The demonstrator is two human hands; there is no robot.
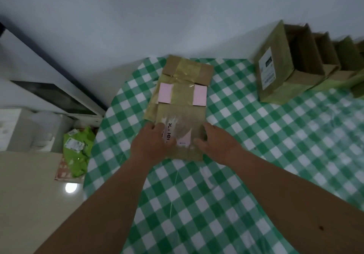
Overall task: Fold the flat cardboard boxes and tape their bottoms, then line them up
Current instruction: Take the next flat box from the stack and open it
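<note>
Here the flat box (178, 107) lies on the checked tablecloth (246, 155) near the table's far-left edge, its old tape and pink labels blurred. The left hand (150, 145) and right hand (215, 142) curl round its near end — fingertips partly hidden. Folded boxes (291, 66) stand in a row far right, cut off by the frame — bare cloth lies between.

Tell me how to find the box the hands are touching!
Look at the green checked table. Folded boxes stand in a row at its far right. The flat box lies alone mid-table, with two pink patches and shiny tape.
</note>
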